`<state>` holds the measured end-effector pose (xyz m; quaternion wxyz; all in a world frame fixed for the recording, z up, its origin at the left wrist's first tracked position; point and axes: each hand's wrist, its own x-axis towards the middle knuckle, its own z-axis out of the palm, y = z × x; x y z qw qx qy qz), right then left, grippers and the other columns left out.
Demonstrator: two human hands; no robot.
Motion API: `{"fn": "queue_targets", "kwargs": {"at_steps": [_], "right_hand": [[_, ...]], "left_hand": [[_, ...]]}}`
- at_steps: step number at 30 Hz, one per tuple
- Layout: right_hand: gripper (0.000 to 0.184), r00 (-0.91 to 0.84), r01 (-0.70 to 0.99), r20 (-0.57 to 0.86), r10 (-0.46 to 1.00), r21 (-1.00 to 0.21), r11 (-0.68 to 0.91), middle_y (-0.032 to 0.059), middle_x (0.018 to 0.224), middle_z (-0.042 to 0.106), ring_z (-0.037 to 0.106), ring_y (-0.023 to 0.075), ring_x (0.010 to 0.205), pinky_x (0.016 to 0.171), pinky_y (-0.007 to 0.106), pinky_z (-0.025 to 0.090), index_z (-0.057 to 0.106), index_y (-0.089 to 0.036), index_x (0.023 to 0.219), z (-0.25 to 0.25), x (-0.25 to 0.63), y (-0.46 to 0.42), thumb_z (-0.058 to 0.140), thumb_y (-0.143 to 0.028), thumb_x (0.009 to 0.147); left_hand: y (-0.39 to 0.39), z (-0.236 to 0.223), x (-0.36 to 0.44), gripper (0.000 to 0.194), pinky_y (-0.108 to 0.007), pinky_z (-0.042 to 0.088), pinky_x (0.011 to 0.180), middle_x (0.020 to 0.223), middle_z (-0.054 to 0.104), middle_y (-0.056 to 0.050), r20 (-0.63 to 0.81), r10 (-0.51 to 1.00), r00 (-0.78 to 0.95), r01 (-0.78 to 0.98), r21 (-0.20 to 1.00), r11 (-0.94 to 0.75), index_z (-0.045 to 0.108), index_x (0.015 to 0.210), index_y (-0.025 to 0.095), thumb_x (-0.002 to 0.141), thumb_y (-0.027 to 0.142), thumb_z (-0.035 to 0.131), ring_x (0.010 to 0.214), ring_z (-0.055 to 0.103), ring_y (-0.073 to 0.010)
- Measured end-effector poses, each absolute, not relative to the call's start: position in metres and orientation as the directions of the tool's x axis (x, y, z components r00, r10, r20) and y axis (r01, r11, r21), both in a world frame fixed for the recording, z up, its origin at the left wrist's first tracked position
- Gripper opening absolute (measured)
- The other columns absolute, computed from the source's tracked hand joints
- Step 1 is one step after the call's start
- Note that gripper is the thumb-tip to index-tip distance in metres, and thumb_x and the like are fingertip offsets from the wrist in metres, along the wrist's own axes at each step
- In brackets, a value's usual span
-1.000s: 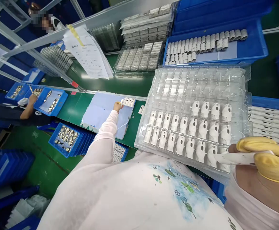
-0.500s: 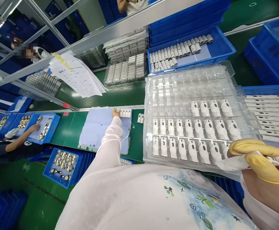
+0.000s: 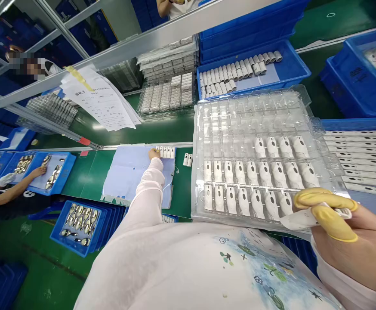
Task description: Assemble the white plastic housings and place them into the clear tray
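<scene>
Right hand (image 3: 352, 245) pinches a white plastic strip (image 3: 313, 217) at lower right, above a clear blister tray (image 3: 197, 189).
Yellow finger cots (image 3: 331, 224) hold the strip in a narrow pinch near one end, so a slip could drop it onto the moulded white housings (image 3: 257, 200) in the tray. At centre, the left hand (image 3: 153, 153) touches a row of white parts (image 3: 166, 152) on a pale blue sheet (image 3: 126, 176); its grip cannot be told, and a careless brush could topple the row.
</scene>
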<state>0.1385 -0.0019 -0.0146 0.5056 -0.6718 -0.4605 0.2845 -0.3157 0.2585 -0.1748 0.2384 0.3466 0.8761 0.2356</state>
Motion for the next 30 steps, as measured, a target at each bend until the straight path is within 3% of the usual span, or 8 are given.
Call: {"fn": "queue_targets", "kwargs": {"at_steps": [6, 10, 14, 16, 18, 22, 27, 30], "right_hand": [[0.010, 0.371, 0.256, 0.060, 0.927, -0.966, -0.040, 0.0052, 0.098, 0.081, 0.076, 0.0280, 0.085, 0.074, 0.045, 0.061, 0.085, -0.036, 0.087, -0.003, 0.133, 0.007, 0.085, -0.045, 0.084], [0.015, 0.210, 0.255, 0.189, 0.959, -0.958, 0.133, 0.0057, 0.093, 0.079, 0.076, 0.0268, 0.088, 0.074, 0.043, 0.060, 0.087, -0.033, 0.093, 0.003, 0.132, 0.015, 0.086, -0.046, 0.086], [0.014, 0.027, 0.250, 0.419, 0.908, -0.882, 0.400, 0.0054, 0.096, 0.077, 0.073, 0.0217, 0.083, 0.068, 0.038, 0.059, 0.087, -0.032, 0.103, 0.019, 0.130, 0.020, 0.085, -0.040, 0.091], [0.017, -0.030, 0.252, 0.531, 0.847, -0.816, 0.520, 0.0041, 0.095, 0.075, 0.071, 0.0196, 0.081, 0.068, 0.037, 0.060, 0.086, -0.034, 0.109, 0.029, 0.129, 0.019, 0.084, -0.035, 0.092], [0.024, -0.065, 0.269, 0.606, 0.793, -0.755, 0.598, 0.0028, 0.094, 0.073, 0.070, 0.0179, 0.080, 0.069, 0.035, 0.062, 0.084, -0.037, 0.117, 0.039, 0.130, 0.015, 0.084, -0.031, 0.093], [0.040, -0.116, 0.298, 0.657, 0.745, -0.693, 0.657, 0.0018, 0.094, 0.071, 0.064, 0.0146, 0.069, 0.057, 0.030, 0.058, 0.080, -0.041, 0.127, 0.055, 0.135, 0.005, 0.085, -0.025, 0.091], [0.062, -0.114, 0.161, 0.767, 0.632, -0.613, 0.773, 0.0055, 0.098, 0.071, 0.069, 0.0198, 0.080, 0.062, 0.035, 0.062, 0.070, -0.031, 0.147, 0.063, 0.152, 0.004, 0.087, -0.020, 0.088], [0.058, -0.122, 0.046, 0.798, 0.590, -0.589, 0.807, 0.0076, 0.099, 0.072, 0.070, 0.0221, 0.083, 0.064, 0.039, 0.062, 0.072, -0.027, 0.145, 0.058, 0.164, 0.008, 0.085, -0.024, 0.089]], "left_hand": [[0.250, -0.133, -0.291, 0.046, -0.050, 0.062, 0.104, 0.141, 0.066, -0.012, -0.169, 0.778, -0.605, 0.539, 0.632, 0.556, 0.064, 0.139, 0.018, 0.102, 0.044, 0.070, 0.123, 0.068, -0.0260], [0.245, -0.085, -0.249, 0.038, -0.049, 0.061, 0.106, 0.141, 0.067, -0.012, -0.098, 0.905, -0.415, 0.586, 0.732, 0.348, 0.066, 0.134, 0.017, 0.103, 0.037, 0.069, 0.125, 0.068, -0.0250], [0.191, -0.031, -0.186, 0.016, -0.029, 0.059, 0.101, 0.123, 0.077, -0.005, -0.017, 1.000, -0.018, 0.539, 0.842, 0.024, 0.075, 0.114, 0.019, 0.103, 0.023, 0.065, 0.105, 0.073, -0.0130], [0.147, -0.007, -0.152, 0.020, -0.030, 0.060, 0.098, 0.116, 0.079, -0.006, 0.240, 0.841, 0.485, 0.307, 0.854, -0.421, 0.076, 0.115, 0.021, 0.102, 0.034, 0.069, 0.104, 0.074, -0.0151], [0.105, 0.010, -0.119, 0.036, -0.030, 0.061, 0.094, 0.120, 0.079, -0.006, 0.427, 0.602, 0.675, 0.043, 0.792, -0.609, 0.070, 0.131, 0.025, 0.100, 0.043, 0.073, 0.106, 0.075, -0.0163], [0.055, 0.024, -0.068, 0.053, -0.032, 0.060, 0.098, 0.128, 0.077, -0.008, 0.588, 0.542, 0.601, -0.072, 0.715, -0.695, 0.056, 0.145, 0.026, 0.099, 0.043, 0.075, 0.113, 0.075, -0.0185], [0.043, 0.029, -0.038, 0.035, -0.024, 0.061, 0.084, 0.106, 0.077, -0.004, 0.778, 0.467, 0.419, -0.174, 0.574, -0.800, 0.060, 0.137, 0.023, 0.104, 0.029, 0.069, 0.096, 0.075, -0.0132], [0.042, 0.033, -0.028, 0.035, -0.024, 0.062, 0.081, 0.105, 0.076, -0.005, 0.821, 0.432, 0.374, -0.261, 0.540, -0.800, 0.060, 0.137, 0.024, 0.103, 0.025, 0.068, 0.095, 0.075, -0.0135]]}}
